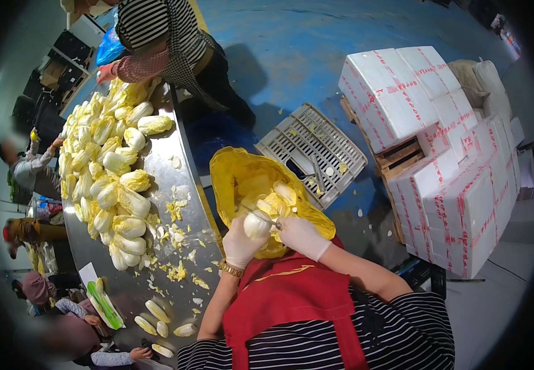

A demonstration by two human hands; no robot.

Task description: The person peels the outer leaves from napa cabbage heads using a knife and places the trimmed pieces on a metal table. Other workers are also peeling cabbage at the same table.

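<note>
My left hand [242, 240], in a white glove, holds a napa cabbage [256, 225] with its pale base turned up. In my right hand [300, 235], also gloved, is a knife [267, 218] whose dark handle shows at the fingers; its thin blade lies across the cabbage base. Both hands are over the near side of an open yellow bag [230, 173], which holds loose cabbage leaves [276, 203]. A large pile of napa cabbages [109, 185] rests on the steel table [179, 157] to the left.
Leaf scraps [176, 273] and small cabbages [157, 311] lie on the table. Beyond the bag is an upturned plastic crate [313, 143]. White foam boxes [387, 92] stand on a wooden pallet [389, 185] at right. A co-worker [174, 51] leans over the table's far end; others are at left.
</note>
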